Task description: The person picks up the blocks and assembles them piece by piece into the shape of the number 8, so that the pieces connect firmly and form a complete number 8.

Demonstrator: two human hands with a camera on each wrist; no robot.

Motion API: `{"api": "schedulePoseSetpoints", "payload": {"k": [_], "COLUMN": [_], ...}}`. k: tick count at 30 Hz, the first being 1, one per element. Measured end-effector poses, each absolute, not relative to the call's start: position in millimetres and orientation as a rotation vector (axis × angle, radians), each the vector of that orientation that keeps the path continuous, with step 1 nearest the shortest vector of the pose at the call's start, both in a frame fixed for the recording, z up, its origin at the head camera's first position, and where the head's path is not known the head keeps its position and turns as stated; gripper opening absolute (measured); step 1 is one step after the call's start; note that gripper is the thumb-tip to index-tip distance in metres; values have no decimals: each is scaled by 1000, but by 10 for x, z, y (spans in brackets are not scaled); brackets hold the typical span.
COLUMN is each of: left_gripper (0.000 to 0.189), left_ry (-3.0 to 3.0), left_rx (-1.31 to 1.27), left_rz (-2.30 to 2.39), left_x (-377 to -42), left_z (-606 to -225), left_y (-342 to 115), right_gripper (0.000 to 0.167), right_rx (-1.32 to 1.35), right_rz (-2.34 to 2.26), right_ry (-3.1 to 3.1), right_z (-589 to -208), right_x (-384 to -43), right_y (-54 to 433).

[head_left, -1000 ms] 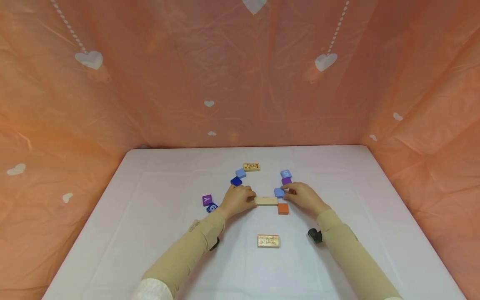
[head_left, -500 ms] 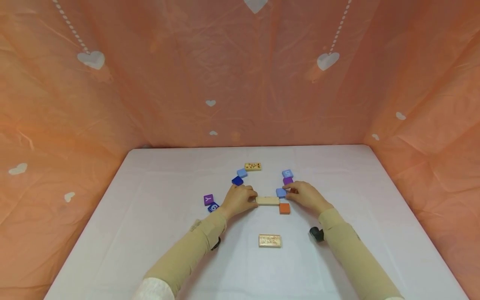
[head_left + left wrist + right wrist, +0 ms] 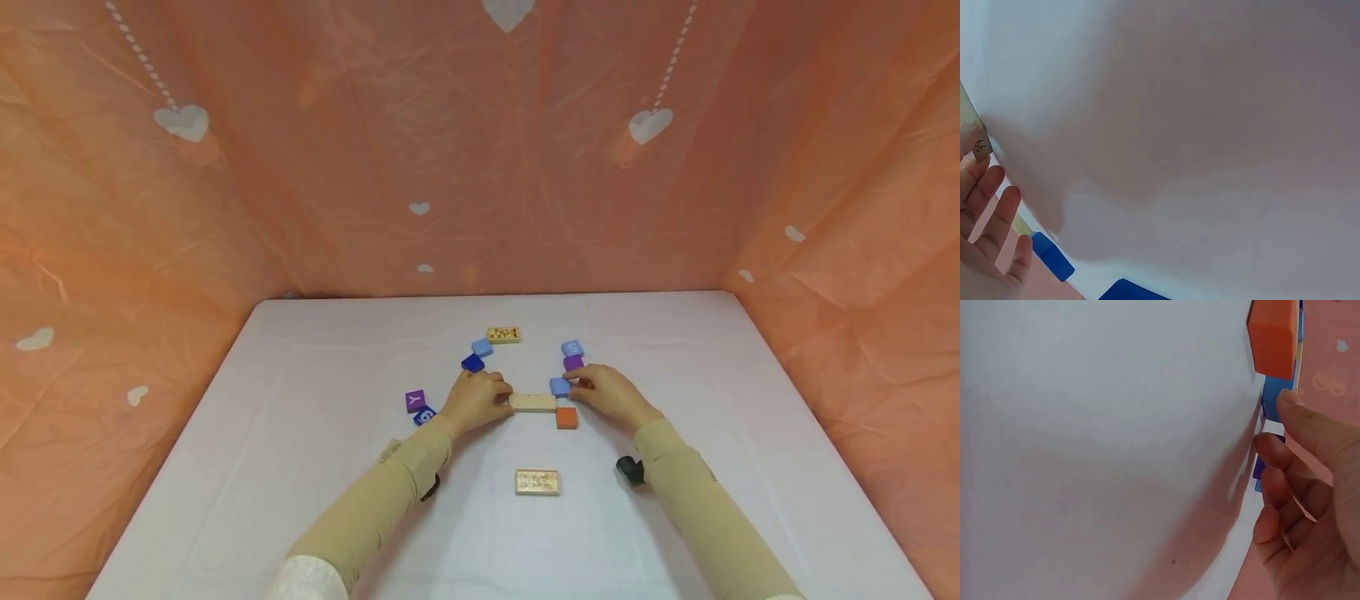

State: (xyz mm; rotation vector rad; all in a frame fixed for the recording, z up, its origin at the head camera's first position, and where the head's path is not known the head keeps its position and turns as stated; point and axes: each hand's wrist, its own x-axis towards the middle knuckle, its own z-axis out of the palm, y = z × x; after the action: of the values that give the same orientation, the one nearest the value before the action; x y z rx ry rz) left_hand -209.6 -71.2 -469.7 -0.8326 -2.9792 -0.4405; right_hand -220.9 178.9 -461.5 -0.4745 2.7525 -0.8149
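In the head view a plain wooden block (image 3: pixel 532 403) lies near the table's middle. My left hand (image 3: pixel 475 402) pinches its left end between thumb and fingers; that end, marked "66", shows at the edge of the left wrist view. At the block's right end are a light blue tile (image 3: pixel 559 387) and an orange tile (image 3: pixel 567 418). My right hand (image 3: pixel 611 396) is at the light blue tile, its thumb touching it and its other fingers loosely bent, the index fingertip apart from it in the right wrist view. A purple tile (image 3: pixel 573 363) sits just beyond.
A gold engraved block (image 3: pixel 537 482) lies nearer me, another gold block (image 3: pixel 503 335) farther back. Beyond my left hand are a dark blue tile (image 3: pixel 473 363) and a light blue tile (image 3: pixel 482 347). Left of it lies a purple "Y" tile (image 3: pixel 415 402). A light blue lettered tile (image 3: pixel 572 348) is at back right.
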Motion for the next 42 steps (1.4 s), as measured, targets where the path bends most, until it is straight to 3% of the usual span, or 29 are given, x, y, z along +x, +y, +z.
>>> {"api": "schedulePoseSetpoints", "payload": {"k": [42], "left_gripper": [29], "left_ry": [-2997], "left_rx": [-817], "left_rz": [-325], "left_x": [-2058], "left_z": [-4585], "left_y": [-758], "right_gripper": [35], "right_rx": [-506], "right_rz": [-819], "right_ry": [2785], "right_z": [-4627], "right_x": [-2197], "right_y": [1785]}}
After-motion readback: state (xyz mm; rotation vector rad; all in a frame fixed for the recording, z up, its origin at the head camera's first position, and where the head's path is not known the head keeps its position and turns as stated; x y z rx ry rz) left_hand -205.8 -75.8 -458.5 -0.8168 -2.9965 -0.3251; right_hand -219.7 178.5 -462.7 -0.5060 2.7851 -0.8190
